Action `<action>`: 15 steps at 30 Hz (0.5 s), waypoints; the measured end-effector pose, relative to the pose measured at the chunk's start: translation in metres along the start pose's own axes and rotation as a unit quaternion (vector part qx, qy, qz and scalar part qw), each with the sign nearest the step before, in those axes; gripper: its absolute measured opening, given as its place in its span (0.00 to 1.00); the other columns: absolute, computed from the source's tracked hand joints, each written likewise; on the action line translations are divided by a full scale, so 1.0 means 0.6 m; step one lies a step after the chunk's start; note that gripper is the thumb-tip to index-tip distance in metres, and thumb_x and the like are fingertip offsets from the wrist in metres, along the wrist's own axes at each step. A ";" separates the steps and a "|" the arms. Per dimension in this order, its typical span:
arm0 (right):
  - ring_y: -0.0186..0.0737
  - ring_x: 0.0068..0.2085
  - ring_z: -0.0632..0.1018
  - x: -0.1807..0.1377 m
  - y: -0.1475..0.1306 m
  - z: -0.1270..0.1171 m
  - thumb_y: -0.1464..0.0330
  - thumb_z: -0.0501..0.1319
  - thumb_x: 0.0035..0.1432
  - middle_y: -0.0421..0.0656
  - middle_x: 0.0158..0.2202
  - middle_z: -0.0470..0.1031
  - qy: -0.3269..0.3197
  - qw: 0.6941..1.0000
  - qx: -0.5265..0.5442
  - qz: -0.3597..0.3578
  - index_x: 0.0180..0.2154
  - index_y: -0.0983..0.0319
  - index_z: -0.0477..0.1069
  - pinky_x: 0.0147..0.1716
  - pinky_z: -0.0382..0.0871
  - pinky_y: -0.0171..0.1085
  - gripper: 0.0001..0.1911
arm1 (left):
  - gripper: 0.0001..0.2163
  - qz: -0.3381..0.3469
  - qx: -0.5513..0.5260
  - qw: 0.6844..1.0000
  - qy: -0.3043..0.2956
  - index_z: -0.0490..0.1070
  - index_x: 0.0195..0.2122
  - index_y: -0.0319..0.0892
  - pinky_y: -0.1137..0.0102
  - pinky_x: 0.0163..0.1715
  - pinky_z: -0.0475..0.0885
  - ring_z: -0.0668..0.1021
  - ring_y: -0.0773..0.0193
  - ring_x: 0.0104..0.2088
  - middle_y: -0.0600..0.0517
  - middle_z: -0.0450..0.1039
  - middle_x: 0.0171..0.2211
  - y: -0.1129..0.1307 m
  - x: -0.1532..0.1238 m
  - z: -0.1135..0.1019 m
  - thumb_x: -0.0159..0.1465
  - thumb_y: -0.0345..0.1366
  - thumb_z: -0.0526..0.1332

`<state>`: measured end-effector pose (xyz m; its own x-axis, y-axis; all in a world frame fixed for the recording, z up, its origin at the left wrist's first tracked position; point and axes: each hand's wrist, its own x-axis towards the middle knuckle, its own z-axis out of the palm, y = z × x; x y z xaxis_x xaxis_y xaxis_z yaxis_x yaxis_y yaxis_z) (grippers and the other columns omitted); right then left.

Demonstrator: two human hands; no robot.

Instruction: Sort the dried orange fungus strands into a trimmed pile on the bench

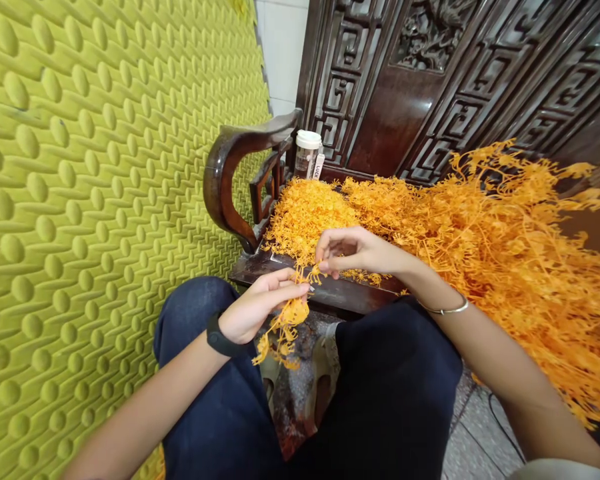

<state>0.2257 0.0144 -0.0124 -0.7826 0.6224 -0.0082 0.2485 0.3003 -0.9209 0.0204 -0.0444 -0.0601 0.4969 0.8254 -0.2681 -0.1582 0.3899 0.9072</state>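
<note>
My left hand, with a dark band on its wrist, is closed on an orange plastic flower sprig. The sprig's lower stems and florets hang beneath the palm, above the gap between my knees. Just up and to the right, my right hand pinches a small orange floret at the upper end of the same piece between thumb and fingers. Behind both hands lies a low heap of loose orange florets on the seat of a dark wooden bench.
A large pile of orange sprigs spreads over the right of the bench. A clear jar with a white lid stands by the curved armrest. Yellow-green textured padding covers the left side. A black cable lies on the floor.
</note>
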 end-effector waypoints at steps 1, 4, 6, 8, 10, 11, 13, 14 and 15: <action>0.28 0.26 0.73 -0.001 0.001 -0.002 0.67 0.62 0.55 0.39 0.29 0.71 0.003 1.000 -0.018 -0.001 0.34 0.65 0.68 0.29 0.68 0.32 0.08 | 0.10 -0.004 0.002 1.000 0.003 0.69 0.31 0.38 0.76 0.28 0.61 0.69 0.73 0.26 0.56 0.70 0.26 -0.001 0.000 0.000 0.54 0.38 0.66; 0.29 0.30 0.73 -0.002 0.001 0.005 0.69 0.60 0.56 0.40 0.30 0.71 0.011 0.996 -0.082 -0.016 0.34 0.65 0.67 0.32 0.68 0.32 0.06 | 0.10 -0.012 0.009 1.000 0.006 0.69 0.31 0.38 0.76 0.29 0.62 0.70 0.72 0.28 0.55 0.70 0.28 -0.005 0.002 -0.003 0.54 0.39 0.66; 0.30 0.33 0.73 0.000 0.000 0.018 0.70 0.59 0.56 0.41 0.32 0.71 0.020 0.993 -0.112 -0.030 0.36 0.65 0.65 0.34 0.68 0.33 0.05 | 0.10 -0.013 0.008 1.000 0.008 0.70 0.31 0.38 0.77 0.30 0.62 0.70 0.72 0.28 0.55 0.70 0.28 -0.008 0.004 -0.005 0.54 0.39 0.66; 0.31 0.34 0.72 0.003 0.000 0.033 0.71 0.58 0.56 0.42 0.35 0.71 0.016 0.989 -0.138 -0.041 0.39 0.64 0.64 0.35 0.68 0.33 0.08 | 0.10 -0.012 0.000 1.000 0.012 0.70 0.31 0.39 0.77 0.31 0.63 0.70 0.72 0.29 0.56 0.70 0.28 -0.011 0.006 -0.007 0.54 0.39 0.66; 0.32 0.35 0.73 0.006 -0.001 0.044 0.69 0.58 0.57 0.43 0.37 0.71 0.005 0.984 -0.172 -0.052 0.41 0.64 0.64 0.35 0.68 0.34 0.09 | 0.09 -0.012 -0.009 1.000 0.022 0.71 0.31 0.39 0.78 0.30 0.64 0.71 0.72 0.30 0.56 0.70 0.28 -0.013 0.008 -0.008 0.54 0.39 0.66; 0.32 0.36 0.73 0.007 -0.001 0.046 0.68 0.57 0.59 0.43 0.36 0.72 0.004 0.980 -0.190 -0.059 0.41 0.64 0.65 0.36 0.68 0.34 0.09 | 0.09 -0.012 -0.012 0.999 0.029 0.71 0.31 0.39 0.78 0.30 0.64 0.71 0.71 0.30 0.55 0.70 0.28 -0.013 0.008 -0.008 0.53 0.39 0.66; 0.32 0.35 0.73 0.008 -0.003 0.045 0.67 0.56 0.61 0.43 0.36 0.73 0.009 0.975 -0.212 -0.073 0.41 0.65 0.67 0.36 0.68 0.34 0.08 | 0.10 -0.011 -0.021 0.999 0.041 0.71 0.31 0.39 0.78 0.29 0.65 0.72 0.72 0.29 0.55 0.71 0.28 -0.011 0.007 -0.008 0.53 0.38 0.66; 0.32 0.35 0.73 0.008 -0.003 0.042 0.68 0.55 0.61 0.43 0.35 0.74 0.014 0.973 -0.214 -0.081 0.40 0.65 0.68 0.36 0.68 0.34 0.08 | 0.10 -0.010 -0.027 0.999 0.043 0.71 0.31 0.39 0.78 0.28 0.65 0.72 0.72 0.28 0.55 0.71 0.27 -0.010 0.006 -0.007 0.53 0.38 0.66; 0.32 0.34 0.74 0.007 -0.004 0.037 0.68 0.55 0.61 0.43 0.35 0.74 0.021 0.974 -0.210 -0.087 0.39 0.66 0.69 0.36 0.68 0.33 0.08 | 0.10 -0.010 -0.029 0.999 0.038 0.70 0.30 0.38 0.78 0.27 0.65 0.72 0.72 0.26 0.55 0.71 0.26 -0.008 0.005 -0.006 0.53 0.39 0.66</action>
<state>0.2092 0.0002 -0.0188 -0.8118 0.5624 0.1571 0.3336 0.6674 -0.6658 0.0196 -0.0422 -0.0662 0.4339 0.8448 -0.3129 -0.1993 0.4287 0.8812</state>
